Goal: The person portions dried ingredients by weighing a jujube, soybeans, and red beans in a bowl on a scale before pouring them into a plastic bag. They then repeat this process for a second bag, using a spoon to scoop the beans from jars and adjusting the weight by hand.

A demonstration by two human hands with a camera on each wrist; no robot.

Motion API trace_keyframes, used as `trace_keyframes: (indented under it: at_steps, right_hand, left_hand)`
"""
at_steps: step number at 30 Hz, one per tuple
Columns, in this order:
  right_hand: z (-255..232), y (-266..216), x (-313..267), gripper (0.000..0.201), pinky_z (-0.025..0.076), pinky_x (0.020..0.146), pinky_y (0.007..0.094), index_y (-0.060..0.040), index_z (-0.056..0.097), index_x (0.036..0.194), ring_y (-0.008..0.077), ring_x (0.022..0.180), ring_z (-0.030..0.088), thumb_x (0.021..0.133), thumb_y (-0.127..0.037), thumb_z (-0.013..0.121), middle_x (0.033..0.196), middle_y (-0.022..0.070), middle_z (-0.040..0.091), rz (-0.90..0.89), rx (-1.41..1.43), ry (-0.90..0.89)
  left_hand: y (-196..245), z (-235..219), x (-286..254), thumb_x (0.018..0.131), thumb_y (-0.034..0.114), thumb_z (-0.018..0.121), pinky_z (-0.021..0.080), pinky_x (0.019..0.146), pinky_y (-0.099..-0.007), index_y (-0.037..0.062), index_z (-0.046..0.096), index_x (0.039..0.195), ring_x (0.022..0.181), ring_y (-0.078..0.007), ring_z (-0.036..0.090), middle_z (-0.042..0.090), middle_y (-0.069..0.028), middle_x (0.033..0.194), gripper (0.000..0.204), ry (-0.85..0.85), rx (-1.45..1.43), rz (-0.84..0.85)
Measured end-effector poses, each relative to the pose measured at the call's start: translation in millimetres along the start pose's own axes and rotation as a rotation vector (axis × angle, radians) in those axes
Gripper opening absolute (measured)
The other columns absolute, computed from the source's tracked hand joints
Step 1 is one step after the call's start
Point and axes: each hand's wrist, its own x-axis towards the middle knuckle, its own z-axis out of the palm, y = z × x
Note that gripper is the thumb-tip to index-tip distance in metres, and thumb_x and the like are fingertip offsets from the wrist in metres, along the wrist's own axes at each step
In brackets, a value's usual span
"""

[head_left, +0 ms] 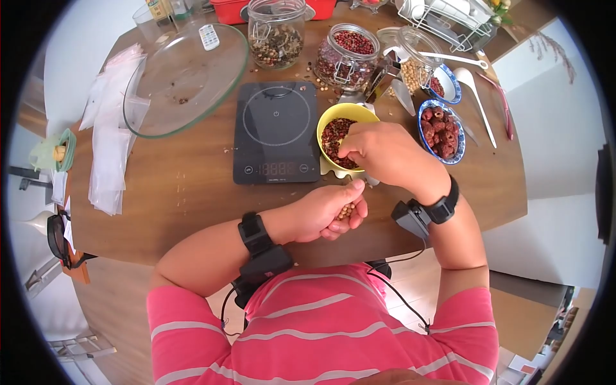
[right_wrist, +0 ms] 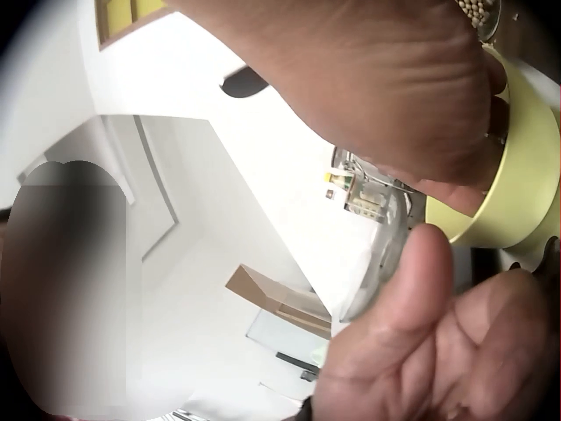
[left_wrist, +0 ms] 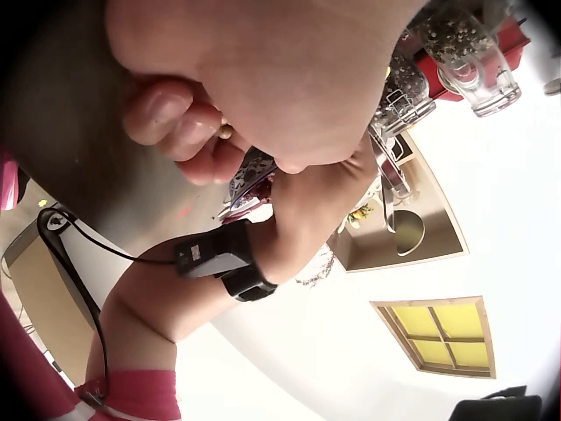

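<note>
The left hand (head_left: 324, 210) is palm up below the yellow bowl (head_left: 370, 114), its fingers curled round small pale beans (head_left: 346, 211). One bean (left_wrist: 225, 132) shows between the curled fingers of the left hand (left_wrist: 254, 74) in the left wrist view. Above it the right hand (head_left: 389, 153) reaches over the bowl's rim, fingertips among the dark red bits (head_left: 335, 136). In the right wrist view the bowl wall (right_wrist: 530, 167) hides part of the fingers of the right hand (right_wrist: 386, 96); whether they pinch anything is hidden. The left hand (right_wrist: 421, 351) lies beside the bowl, thumb extended.
A black kitchen scale (head_left: 276, 131) lies left of the bowl, with a glass dish (head_left: 186, 83) and plastic bags (head_left: 109, 154) beyond. Glass jars (head_left: 346, 58) stand behind. To the right are a bowl of red dried fruit (head_left: 441, 131) and a white spoon (head_left: 475, 96).
</note>
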Motion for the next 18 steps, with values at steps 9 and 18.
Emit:
trace_keyframes:
  at_steps: [9,18]
  right_hand:
    - [7.4,3.5,12.1,0.015,0.055,0.073,0.0460,-0.0100,0.080,0.096,0.0352,0.085,0.071,0.084,-0.008,0.071,0.094,0.0110,0.074,-0.043,-0.024,-0.041]
    - [2.1,8.6,24.2,0.011,0.054,0.071,0.0470,-0.0058,0.078,0.088,0.0383,0.081,0.070,0.081,-0.007,0.070,0.084,0.0164,0.072,-0.018,-0.067,-0.167]
  left_hand:
    - [0.6,-2.4,-0.6,0.112,0.059,0.037,0.028,0.047,-0.0221,0.0073,0.059,0.102,0.056,-0.0047,0.033,0.055,-0.0024,0.082,0.057,-0.048,-0.010,0.001]
    - [0.4,-1.2,-1.6,0.112,0.058,0.037,0.028,0.047,-0.0220,0.0073,0.060,0.102,0.057,-0.0045,0.034,0.056,-0.0026,0.082,0.057,-0.053,0.020,0.017]
